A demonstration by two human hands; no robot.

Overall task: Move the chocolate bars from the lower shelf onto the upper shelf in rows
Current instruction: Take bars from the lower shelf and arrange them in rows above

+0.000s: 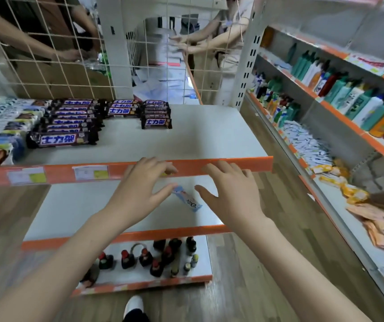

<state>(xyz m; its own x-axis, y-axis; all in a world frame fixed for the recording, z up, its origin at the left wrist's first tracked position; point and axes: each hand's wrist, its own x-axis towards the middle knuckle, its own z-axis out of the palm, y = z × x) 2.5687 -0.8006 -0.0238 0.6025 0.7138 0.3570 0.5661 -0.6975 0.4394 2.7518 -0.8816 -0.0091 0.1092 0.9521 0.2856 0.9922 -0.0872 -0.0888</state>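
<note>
Blue bar on lower shelf [74, 205].
We see the bar [187, 199] between left hand [139, 189] and right hand [230, 191]; fingers [166, 168] spread, released, grasping nothing.

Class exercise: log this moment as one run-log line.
left hand: open, above light-blue bar | right hand: open | light-blue bar: lower shelf | upper shelf: dark bars in rows

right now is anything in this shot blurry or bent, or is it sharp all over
Head view: wide-angle bend curves the upper shelf edge and the side racks; the dark bars read sharp, while both hands, left hand and right hand, and the light blue bar look slightly soft; the people behind the wire grid are blurred.
</note>
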